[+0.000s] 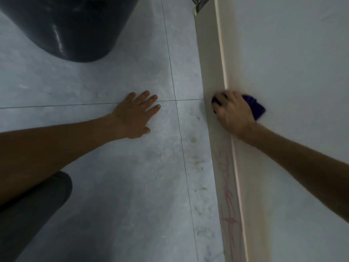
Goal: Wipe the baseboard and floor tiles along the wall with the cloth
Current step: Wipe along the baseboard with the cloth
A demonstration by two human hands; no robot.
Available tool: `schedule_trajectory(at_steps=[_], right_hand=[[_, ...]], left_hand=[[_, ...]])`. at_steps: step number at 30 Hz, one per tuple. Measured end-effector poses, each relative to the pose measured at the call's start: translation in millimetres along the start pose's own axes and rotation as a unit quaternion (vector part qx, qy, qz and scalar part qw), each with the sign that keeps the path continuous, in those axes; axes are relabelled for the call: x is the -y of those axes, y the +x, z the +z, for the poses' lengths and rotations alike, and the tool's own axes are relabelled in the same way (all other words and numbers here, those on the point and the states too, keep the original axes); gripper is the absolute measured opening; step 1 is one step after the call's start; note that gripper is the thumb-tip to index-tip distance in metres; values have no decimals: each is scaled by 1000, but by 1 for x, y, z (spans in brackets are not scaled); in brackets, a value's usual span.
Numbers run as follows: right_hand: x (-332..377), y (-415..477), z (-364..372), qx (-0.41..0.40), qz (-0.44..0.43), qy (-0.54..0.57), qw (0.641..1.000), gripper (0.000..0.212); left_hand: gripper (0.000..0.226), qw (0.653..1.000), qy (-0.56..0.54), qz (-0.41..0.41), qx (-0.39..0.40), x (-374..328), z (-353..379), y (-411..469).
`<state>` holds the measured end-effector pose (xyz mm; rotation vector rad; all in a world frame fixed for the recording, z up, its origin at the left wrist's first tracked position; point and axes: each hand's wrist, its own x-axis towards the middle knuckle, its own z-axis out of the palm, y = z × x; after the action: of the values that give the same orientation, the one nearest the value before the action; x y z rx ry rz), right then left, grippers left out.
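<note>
A cream baseboard point(211, 59) runs from top to bottom along the pale wall point(287, 53) on the right. My right hand point(233, 112) presses a dark purple cloth point(255, 106) against the baseboard's top edge, fingers closed over it. Red scribble marks point(229, 205) show on the baseboard below my hand. My left hand point(135, 114) lies flat on the grey floor tiles point(117, 76), fingers spread, holding nothing. Brownish stains point(197, 163) dot the tile strip beside the baseboard.
A large black bin point(69, 25) stands on the floor at the top left. My knee in dark trousers point(34, 210) is at the bottom left. Something shiny and metallic point(198, 4) meets the baseboard at the top edge.
</note>
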<state>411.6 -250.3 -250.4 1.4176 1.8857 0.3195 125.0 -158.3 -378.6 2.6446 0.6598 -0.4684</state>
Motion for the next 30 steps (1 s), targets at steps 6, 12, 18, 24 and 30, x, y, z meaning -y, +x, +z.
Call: schedule_trajectory(at_steps=[6,12,18,24,30], right_hand=[[49,-26,24,77,-23,10,997,33],[76,-147,28,127,-96,94,983,30],[47,-44,24,32,10,12,999,31],[102,-111,52,120,-86,26,989,35],[65,-134,28,55,-68,21,996,15]], left_hand=[[79,1000,21,-1,-9,-7,6,-8],[75,998,22,47,-46,-10,23,-36],[84,994,29,84,-62,-24,51,-56],[90,997,34,63,-43,-21,66,-61],[95,994,83,57,32,-23,43,-38]])
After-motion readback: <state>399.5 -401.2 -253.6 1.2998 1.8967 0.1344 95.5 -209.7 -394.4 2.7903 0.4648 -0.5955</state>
